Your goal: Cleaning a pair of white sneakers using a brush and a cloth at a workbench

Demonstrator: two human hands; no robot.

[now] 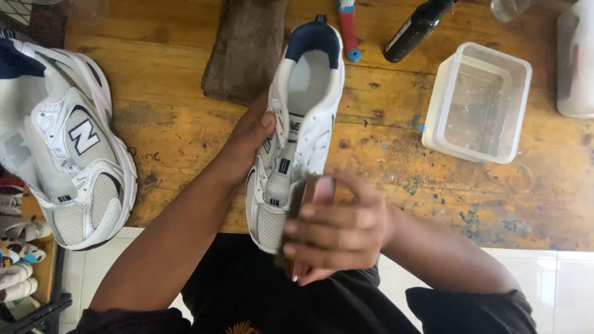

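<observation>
White shoe gripped at its side by left fingers; right fingers curled around brush against toe.

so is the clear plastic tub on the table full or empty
Nearly empty. The clear tub sits upright and lidless on the wooden table, its bottom visible through it with only droplets or a thin wet film; an actual water level cannot be told.

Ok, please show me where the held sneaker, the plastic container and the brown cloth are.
held sneaker (309,80): head view, grey insole.
plastic container (440,102): head view, left wall.
brown cloth (244,49): head view, middle of the fabric.
</observation>
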